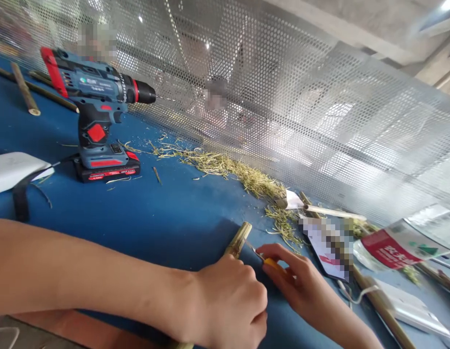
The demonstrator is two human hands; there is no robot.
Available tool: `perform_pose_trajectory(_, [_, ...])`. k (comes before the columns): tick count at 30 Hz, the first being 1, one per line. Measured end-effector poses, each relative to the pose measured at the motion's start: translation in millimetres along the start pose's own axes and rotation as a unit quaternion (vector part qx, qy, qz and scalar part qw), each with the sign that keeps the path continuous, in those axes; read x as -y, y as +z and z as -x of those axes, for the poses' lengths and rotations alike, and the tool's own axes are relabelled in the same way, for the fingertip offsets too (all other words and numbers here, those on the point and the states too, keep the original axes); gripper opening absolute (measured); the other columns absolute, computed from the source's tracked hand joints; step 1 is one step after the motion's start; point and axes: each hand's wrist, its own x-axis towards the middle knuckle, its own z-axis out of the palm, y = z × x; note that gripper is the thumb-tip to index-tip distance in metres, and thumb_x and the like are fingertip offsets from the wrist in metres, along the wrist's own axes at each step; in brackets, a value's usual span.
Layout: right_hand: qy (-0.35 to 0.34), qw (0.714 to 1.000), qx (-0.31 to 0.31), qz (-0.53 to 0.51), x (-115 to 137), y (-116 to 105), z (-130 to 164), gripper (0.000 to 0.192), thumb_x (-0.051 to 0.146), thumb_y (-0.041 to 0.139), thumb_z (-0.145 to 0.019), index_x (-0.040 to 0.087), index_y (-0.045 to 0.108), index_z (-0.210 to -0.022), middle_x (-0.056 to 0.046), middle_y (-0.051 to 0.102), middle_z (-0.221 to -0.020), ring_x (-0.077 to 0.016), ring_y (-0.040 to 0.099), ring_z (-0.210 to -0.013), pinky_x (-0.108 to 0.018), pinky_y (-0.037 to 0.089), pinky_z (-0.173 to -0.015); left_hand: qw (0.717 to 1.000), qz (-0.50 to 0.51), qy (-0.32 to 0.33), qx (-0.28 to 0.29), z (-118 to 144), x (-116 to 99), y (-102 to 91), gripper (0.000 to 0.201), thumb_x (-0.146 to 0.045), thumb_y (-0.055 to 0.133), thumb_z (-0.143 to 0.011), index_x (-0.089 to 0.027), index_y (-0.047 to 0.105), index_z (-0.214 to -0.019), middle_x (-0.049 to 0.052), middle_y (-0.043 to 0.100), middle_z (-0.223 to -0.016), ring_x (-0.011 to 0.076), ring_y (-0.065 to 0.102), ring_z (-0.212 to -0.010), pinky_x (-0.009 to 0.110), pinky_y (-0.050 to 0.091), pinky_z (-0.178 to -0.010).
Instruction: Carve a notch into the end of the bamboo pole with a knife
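Observation:
My left hand [230,300] is wrapped round a wooden stick [240,237], whose pale cut end sticks out past the knuckles. More of the stick shows below my wrist, at the bottom edge. In my right hand [301,278] is a small knife [271,264] with a yellow handle, its thin blade touching or just beside the stick near that end. Much of the handle is hidden by my fingers. The bark by the blade looks partly pared away.
A cordless drill [97,111] stands upright at the back left, near other sticks [26,92]. Shavings [228,167] lie along the perforated metal screen [283,87]. A phone [326,247], a labelled bottle [395,245] and a white device [410,305] sit at right.

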Motion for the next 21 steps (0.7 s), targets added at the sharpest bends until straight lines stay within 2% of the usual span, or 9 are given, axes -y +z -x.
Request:
perform_pose_trajectory(5, [0.006,1.0,0.013,0.004,-2,-1,1,0.032,0.046,0.056,-0.111,0.031,0.074,-0.134,-0.008,0.081,-0.123,-0.0213,0.079,-0.1,-0.029,0.064,-0.076,0.999,0.04,0.007,0.018,-2,2,-7.4,0.038,-0.035,0.063,-0.091,-0.02,0.059,-0.056,0.008,0.067,-0.057,0.0229,0.068,-0.056,0.035,0.026,-0.048])
perform_pose_trajectory(10, [0.003,0.999,0.029,0.016,-2,-1,0,0.033,0.049,0.053,-0.112,0.033,0.078,-0.128,-0.004,0.083,-0.106,-0.0195,0.078,-0.087,-0.029,0.061,-0.072,0.998,0.0,0.033,0.044,-3,1,-10.5,0.037,-0.036,0.061,-0.095,-0.02,0.064,-0.061,0.01,0.069,-0.061,0.0253,0.068,-0.056,0.039,0.019,-0.047])
perform_pose_trajectory(14, [0.011,0.999,0.041,0.03,-3,0,2,0.035,0.049,0.05,-0.113,0.031,0.072,-0.135,-0.001,0.078,-0.088,-0.0173,0.069,-0.068,-0.028,0.055,-0.061,0.996,-0.015,0.032,0.077,-5,-1,-13.6,0.037,-0.037,0.057,-0.099,-0.019,0.073,-0.07,0.011,0.074,-0.068,0.0271,0.072,-0.06,0.041,0.023,-0.046])
perform_pose_trajectory(17, [0.01,0.999,0.045,0.025,-3,2,3,0.033,0.047,0.05,-0.114,0.03,0.073,-0.131,-0.003,0.078,-0.094,-0.0166,0.066,-0.07,-0.028,0.053,-0.061,0.995,-0.023,0.03,0.09,-6,-3,-14.0,0.039,-0.038,0.056,-0.102,-0.018,0.079,-0.078,0.011,0.078,-0.074,0.0291,0.075,-0.064,0.043,0.033,-0.049])
perform_pose_trajectory(21, [0.035,0.998,0.043,0.016,0,6,1,0.031,0.048,0.055,-0.111,0.027,0.074,-0.123,-0.001,0.073,-0.083,-0.0151,0.057,-0.064,-0.027,0.046,-0.055,0.995,-0.017,0.023,0.094,-5,-5,-13.3,0.039,-0.036,0.055,-0.103,-0.017,0.082,-0.083,0.012,0.08,-0.081,0.0311,0.078,-0.068,0.045,0.045,-0.056])
